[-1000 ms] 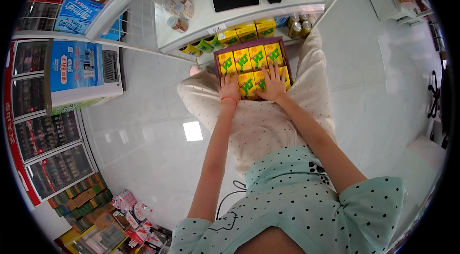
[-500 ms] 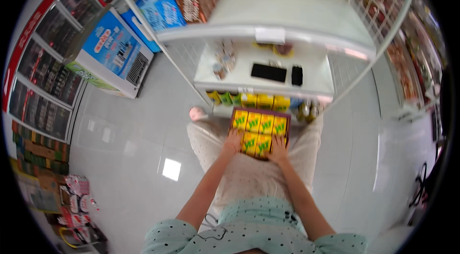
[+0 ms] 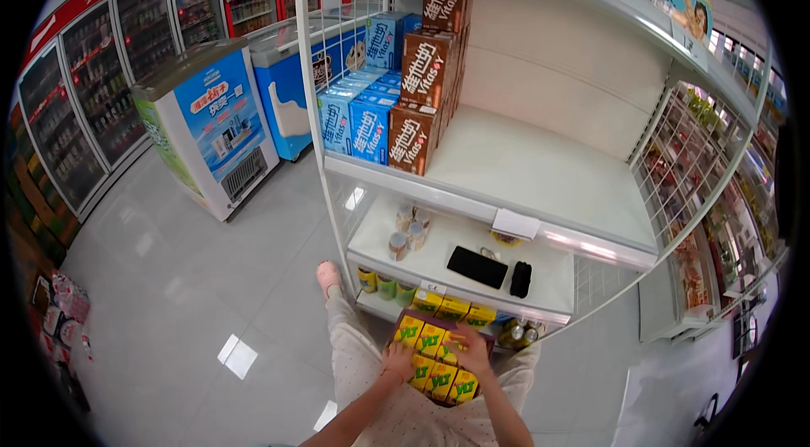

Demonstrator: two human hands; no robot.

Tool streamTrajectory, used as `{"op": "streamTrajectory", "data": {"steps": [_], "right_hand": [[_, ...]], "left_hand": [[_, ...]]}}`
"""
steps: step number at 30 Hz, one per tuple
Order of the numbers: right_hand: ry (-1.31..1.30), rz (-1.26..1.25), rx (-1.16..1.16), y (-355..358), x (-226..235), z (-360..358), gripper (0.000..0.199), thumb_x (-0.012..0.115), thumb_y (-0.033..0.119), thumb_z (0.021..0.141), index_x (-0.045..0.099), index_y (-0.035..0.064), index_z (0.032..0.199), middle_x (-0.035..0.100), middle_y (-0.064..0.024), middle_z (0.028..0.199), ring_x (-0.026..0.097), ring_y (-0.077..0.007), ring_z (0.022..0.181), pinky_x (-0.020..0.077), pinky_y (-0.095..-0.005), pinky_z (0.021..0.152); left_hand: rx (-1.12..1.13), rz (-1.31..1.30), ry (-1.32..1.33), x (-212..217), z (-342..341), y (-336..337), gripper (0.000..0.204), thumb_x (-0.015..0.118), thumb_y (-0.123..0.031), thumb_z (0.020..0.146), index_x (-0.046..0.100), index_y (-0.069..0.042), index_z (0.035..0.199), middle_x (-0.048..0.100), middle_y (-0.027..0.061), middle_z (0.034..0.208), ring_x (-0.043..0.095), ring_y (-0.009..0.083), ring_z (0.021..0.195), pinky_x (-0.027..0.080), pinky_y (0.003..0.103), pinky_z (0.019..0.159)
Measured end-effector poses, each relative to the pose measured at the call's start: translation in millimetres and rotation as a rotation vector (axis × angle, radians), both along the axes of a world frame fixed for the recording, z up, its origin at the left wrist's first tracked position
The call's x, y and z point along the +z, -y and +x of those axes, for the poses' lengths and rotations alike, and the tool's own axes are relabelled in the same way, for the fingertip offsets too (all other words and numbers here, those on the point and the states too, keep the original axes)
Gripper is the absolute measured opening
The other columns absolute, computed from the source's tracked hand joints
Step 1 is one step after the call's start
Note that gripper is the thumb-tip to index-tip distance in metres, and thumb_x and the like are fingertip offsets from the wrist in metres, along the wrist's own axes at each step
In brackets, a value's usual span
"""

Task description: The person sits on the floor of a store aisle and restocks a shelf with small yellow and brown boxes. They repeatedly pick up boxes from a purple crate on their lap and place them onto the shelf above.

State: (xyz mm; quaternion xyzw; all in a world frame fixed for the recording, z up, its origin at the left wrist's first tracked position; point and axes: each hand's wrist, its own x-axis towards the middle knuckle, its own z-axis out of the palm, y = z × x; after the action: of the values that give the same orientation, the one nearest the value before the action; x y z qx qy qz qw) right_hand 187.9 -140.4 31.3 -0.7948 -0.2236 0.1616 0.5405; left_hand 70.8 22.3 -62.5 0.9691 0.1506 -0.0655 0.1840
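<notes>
A tray of yellow drink cartons rests on my lap, low in the view. My left hand grips its left side and my right hand lies over its right side. Just beyond the tray, more yellow cartons stand on the bottom shelf. The white middle shelf above is bare on its right part; brown cartons and blue cartons are stacked on its left.
A black phone and a small dark pouch lie on the lower shelf beside a few cups. Chest freezers and glass-door fridges line the left. A wire-sided rack stands at right. Goods sit on the floor.
The view has tilted upward, so the upper shelves and freezers now show. Both hands stay on the tray of yellow cartons in my lap.
</notes>
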Motion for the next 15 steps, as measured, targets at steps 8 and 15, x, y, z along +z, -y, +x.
{"op": "streamTrajectory", "data": {"steps": [8,15], "right_hand": [[0.650,0.477,-0.024,-127.6,347.0,129.7,0.025,0.066,0.010,0.080,0.058,0.0028,0.102,0.062,-0.0036,0.093,0.057,-0.0105,0.087,0.0465,-0.0260,0.073],[0.878,0.250,-0.437,-227.7,497.6,251.3,0.087,0.079,0.048,0.058,0.048,-0.0152,0.109,0.057,-0.0269,0.106,0.058,-0.0311,0.099,0.0475,-0.0354,0.083]], "left_hand": [[-0.227,0.020,-0.249,-1.8,-10.6,-2.8,0.107,0.039,-0.082,0.068,0.014,-0.013,0.145,0.004,0.0136,0.151,-0.004,0.0312,0.139,-0.006,0.064,0.103],[-0.320,-0.033,-0.308,-4.3,5.0,-8.9,0.116,0.037,-0.088,0.060,0.015,-0.013,0.145,0.000,0.0117,0.151,-0.005,0.0307,0.139,-0.005,0.064,0.103]]}}
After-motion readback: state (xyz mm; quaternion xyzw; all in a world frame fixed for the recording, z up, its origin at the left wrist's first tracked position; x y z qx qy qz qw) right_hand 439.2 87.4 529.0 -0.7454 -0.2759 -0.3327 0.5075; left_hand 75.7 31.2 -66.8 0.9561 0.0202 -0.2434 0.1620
